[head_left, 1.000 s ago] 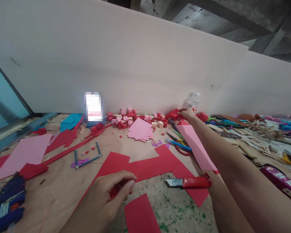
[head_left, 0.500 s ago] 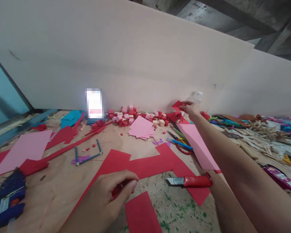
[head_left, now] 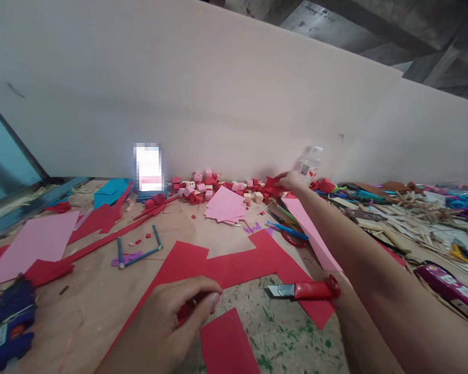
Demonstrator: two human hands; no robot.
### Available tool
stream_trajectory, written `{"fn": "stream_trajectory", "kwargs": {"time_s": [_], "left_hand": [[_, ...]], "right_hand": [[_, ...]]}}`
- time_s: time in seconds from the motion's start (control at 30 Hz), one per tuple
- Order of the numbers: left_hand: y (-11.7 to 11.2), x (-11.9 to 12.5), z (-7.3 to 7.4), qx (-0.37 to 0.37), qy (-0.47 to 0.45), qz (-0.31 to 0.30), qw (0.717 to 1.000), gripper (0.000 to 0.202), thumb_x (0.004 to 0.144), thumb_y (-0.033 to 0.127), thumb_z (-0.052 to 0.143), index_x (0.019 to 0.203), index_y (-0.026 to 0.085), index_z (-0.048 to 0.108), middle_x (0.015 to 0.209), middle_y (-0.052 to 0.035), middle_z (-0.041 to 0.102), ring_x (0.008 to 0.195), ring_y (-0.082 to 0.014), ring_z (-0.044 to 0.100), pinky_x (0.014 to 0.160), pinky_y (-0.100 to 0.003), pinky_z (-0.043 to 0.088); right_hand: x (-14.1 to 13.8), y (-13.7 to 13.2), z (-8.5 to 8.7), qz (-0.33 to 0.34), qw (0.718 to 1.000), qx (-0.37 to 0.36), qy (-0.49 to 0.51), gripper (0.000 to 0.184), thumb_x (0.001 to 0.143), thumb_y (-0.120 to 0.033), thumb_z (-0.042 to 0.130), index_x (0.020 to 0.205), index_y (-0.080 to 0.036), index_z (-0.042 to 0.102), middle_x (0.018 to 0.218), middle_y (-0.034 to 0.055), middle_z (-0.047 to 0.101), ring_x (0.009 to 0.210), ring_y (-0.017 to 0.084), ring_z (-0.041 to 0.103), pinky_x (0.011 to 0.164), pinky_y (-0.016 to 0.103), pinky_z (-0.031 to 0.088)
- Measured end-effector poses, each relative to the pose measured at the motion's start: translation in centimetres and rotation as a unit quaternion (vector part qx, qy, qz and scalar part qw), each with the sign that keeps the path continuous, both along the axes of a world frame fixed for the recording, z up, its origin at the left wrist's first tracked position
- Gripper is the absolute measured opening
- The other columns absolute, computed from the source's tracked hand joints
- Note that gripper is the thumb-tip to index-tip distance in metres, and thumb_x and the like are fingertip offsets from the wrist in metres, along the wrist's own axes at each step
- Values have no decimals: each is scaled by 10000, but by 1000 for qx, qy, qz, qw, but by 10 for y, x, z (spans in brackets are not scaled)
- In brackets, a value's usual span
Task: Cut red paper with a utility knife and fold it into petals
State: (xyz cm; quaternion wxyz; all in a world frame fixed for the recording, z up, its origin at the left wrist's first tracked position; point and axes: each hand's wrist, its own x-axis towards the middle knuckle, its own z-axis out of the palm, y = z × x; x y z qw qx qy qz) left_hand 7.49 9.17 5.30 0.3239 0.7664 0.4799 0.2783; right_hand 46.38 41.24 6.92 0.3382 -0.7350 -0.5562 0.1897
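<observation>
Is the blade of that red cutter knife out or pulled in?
Out. The red cutter knife lies flat, partly on a red paper sheet, and a bare silver blade sticks out of its handle's left end.

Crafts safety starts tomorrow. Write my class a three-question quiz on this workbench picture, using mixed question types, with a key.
1. True or false: the red utility knife lies on the table, held by neither hand.
2. Which tool lies at the near left edge? A blue glue gun; B scissors; C stapler.
3. Fill in: the left hand's fingers pinch a small piece coloured ____.
Key: 1 true; 2 A; 3 red.
</observation>
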Motion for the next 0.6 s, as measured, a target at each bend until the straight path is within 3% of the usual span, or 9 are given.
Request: {"fn": "stream_trajectory", "kwargs": {"time_s": [0.17, 0.3, 0.47, 0.6], "left_hand": [[0, 3, -2, -10, -2, -8, 1000, 320, 1016, 443, 511, 939, 283, 778, 898, 25, 786, 842, -183, 735, 721, -228, 534], [0, 2, -3, -13, -1, -10, 1000, 318, 1014, 448, 511, 952, 294, 782, 922, 25, 793, 862, -186, 738, 732, -232, 541], [-1, 0, -4, -6, 10, -15, 1000, 322, 1010, 456, 514, 944, 282, 778, 897, 18, 790, 836, -191, 734, 724, -241, 540], [0, 2, -5, -5, 10, -11, 1000, 326, 996, 454, 514, 919, 280, 779, 861, 14, 786, 815, -198, 738, 683, -239, 534]], "right_hand": [[34, -5, 35, -29, 999, 38, -25, 375, 1018, -381, 687, 1333, -184, 638, 1349, 109, 650, 1130, 273, 681, 937, 483, 599], [60, -16, 51, -28, 998, 36, -33, 380, 1012, -382, 694, 1325, -173, 643, 1343, 109, 653, 1134, 282, 680, 940, 485, 598], [82, -35, 55, 11, 999, -47, -19, 307, 1017, -367, 689, 1261, -180, 676, 1299, 92, 675, 1090, 262, 691, 916, 450, 607], [89, -47, 42, 45, 992, -114, 34, 258, 1032, -358, 670, 1230, -194, 689, 1277, 94, 687, 1047, 232, 698, 894, 417, 614]]}}
